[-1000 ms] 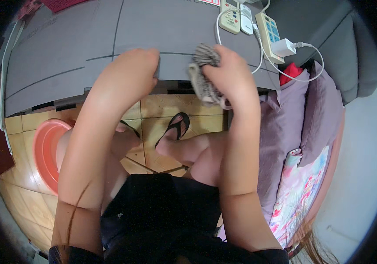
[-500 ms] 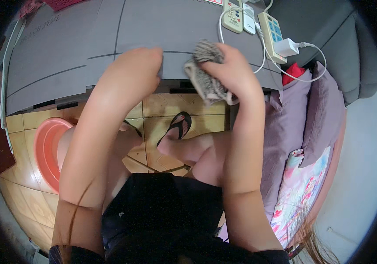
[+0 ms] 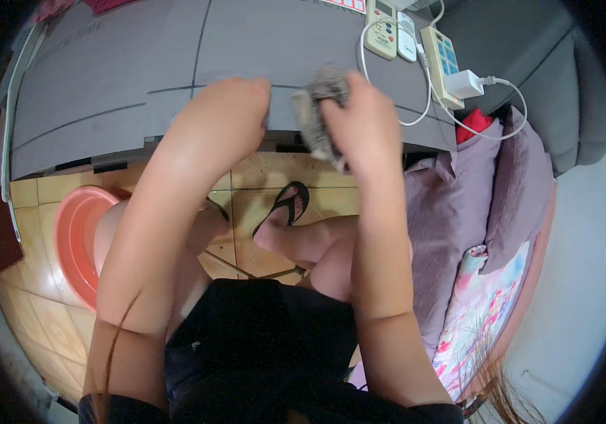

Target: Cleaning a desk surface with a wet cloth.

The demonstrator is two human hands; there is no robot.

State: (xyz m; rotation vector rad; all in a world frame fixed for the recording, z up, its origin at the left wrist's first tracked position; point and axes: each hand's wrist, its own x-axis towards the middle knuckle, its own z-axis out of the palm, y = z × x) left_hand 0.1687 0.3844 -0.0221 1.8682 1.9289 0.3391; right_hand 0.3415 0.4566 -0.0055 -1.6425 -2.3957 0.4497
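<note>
My right hand is closed on a crumpled grey-and-black patterned cloth, slightly smeared by motion. The cloth hangs over the front edge of the grey-covered table. To the left, my left hand is curled closed above the same edge, its back toward me. Its fingers point away, so whatever they may hold is hidden. A gap separates this hand from the cloth.
On the table's right lie a beige remote, a white remote and a power strip with a white charger and looping cable. Purple cushions lie at right. A pink basin stands on the floor at left.
My right hand has moved a little left with the cloth, bunching it closer to my left hand. My left hand stays nearly in place, and the whole view has shifted slightly.
</note>
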